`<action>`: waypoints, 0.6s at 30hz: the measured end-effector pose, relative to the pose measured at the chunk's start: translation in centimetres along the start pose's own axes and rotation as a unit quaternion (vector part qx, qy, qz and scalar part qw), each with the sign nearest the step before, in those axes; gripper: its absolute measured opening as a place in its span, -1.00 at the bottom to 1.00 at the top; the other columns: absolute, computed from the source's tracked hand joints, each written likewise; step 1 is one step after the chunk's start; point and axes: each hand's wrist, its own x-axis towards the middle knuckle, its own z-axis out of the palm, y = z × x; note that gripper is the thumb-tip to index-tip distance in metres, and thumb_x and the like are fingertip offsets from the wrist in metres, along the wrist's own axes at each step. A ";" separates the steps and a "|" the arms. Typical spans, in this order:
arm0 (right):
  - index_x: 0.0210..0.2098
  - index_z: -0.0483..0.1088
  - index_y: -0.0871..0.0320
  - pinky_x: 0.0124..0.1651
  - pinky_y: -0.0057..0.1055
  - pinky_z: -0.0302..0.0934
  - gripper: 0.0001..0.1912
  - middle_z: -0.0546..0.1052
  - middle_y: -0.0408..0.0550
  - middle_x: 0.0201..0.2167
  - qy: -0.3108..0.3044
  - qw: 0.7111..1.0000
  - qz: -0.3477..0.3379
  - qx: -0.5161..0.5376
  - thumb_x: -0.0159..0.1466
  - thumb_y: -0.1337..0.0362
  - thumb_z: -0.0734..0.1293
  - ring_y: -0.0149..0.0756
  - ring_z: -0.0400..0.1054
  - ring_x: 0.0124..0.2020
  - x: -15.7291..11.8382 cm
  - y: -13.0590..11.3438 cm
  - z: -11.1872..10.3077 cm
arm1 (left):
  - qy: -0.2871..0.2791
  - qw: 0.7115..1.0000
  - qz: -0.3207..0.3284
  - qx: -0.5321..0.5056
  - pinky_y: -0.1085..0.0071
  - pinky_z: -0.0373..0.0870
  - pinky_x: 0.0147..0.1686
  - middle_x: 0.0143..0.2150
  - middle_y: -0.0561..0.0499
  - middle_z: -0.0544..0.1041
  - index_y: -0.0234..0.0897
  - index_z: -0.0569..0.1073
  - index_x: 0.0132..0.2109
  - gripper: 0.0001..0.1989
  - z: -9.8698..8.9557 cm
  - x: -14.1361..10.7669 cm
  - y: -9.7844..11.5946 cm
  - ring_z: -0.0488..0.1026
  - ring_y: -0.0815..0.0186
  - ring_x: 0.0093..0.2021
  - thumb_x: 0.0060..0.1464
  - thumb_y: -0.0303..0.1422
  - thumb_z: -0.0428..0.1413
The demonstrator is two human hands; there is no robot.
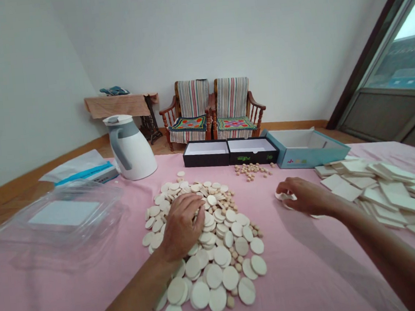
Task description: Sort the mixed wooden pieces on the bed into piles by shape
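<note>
"My right hand (pixel 295 197) curves its fingers over a few loose discs (pixel 285 198), well to the right of the disc pile (pixel 222 256); whether I'm pinching them or only touching them, I can't tell."

"And your other grip?"

"My left hand (pixel 183 224) lies on top of the disc pile, fingers bent and close together. I can't tell if a disc is caught under them."

"Where do the wooden pieces lie, then?"

"The disc pile spreads over the pink cloth (pixel 279 285) in front of me, pale rounds overlapping, with small wooden blocks (pixel 238 267) mixed in along its right side. A little cluster of blocks (pixel 249 171) sits past its far right edge. Far to its right, beyond my right hand, is a heap of flat square tiles (pixel 398 196)."

"What else is around it?"

"Behind the disc pile, two open black boxes (pixel 207 158) stand end to end, with an open blue box (pixel 296 159) just to their right. Behind it on the left stands a white and grey jug (pixel 136 155), beside a blue and white packet (pixel 95 173). Clear plastic trays (pixel 62 213) lie left of the disc pile."
</note>
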 end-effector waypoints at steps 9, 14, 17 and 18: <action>-0.21 0.45 0.21 -0.27 -0.46 0.20 -0.76 0.54 0.02 -0.23 0.021 0.986 -0.077 0.147 0.13 0.46 0.28 -0.36 0.40 -0.34 4.0 -5.2 1.2 | 0.005 1.000 0.013 0.005 0.11 0.37 0.03 -0.16 -0.09 0.56 -0.31 0.49 -0.17 -0.85 -0.2 -0.1 -0.1 0.44 0.19 -0.07 0.15 -0.51 0.05; -0.20 0.44 0.28 -0.25 -0.45 0.16 -0.73 0.52 0.10 -0.22 0.035 0.992 -0.055 0.108 0.11 0.49 0.26 -0.31 0.38 -0.29 7.9 -9.4 4.4 | -0.001 1.000 0.007 0.002 0.11 0.37 0.03 -0.16 -0.10 0.56 -0.31 0.49 -0.18 -0.85 -0.2 -0.4 -0.2 0.43 0.19 -0.06 0.16 -0.51 0.04; -0.24 0.44 0.26 -0.28 -0.46 0.12 -0.76 0.52 0.08 -0.27 0.032 0.995 -0.033 0.089 0.11 0.49 0.23 -0.30 0.37 -0.29 8.8 -10.2 5.6 | -0.001 1.000 0.003 0.000 0.11 0.37 0.03 -0.17 -0.10 0.56 -0.31 0.49 -0.18 -0.85 -0.2 -0.5 -0.2 0.43 0.19 -0.06 0.15 -0.51 0.04; -0.26 0.44 0.26 -0.29 -0.47 0.11 -0.76 0.52 0.07 -0.28 0.033 0.995 -0.025 0.090 0.11 0.50 0.22 -0.31 0.37 -0.30 8.9 -10.2 5.8 | 0.000 1.000 0.002 -0.001 0.12 0.37 0.02 -0.17 -0.10 0.56 -0.31 0.49 -0.19 -0.85 -0.2 -0.6 -0.2 0.43 0.19 -0.07 0.15 -0.52 0.04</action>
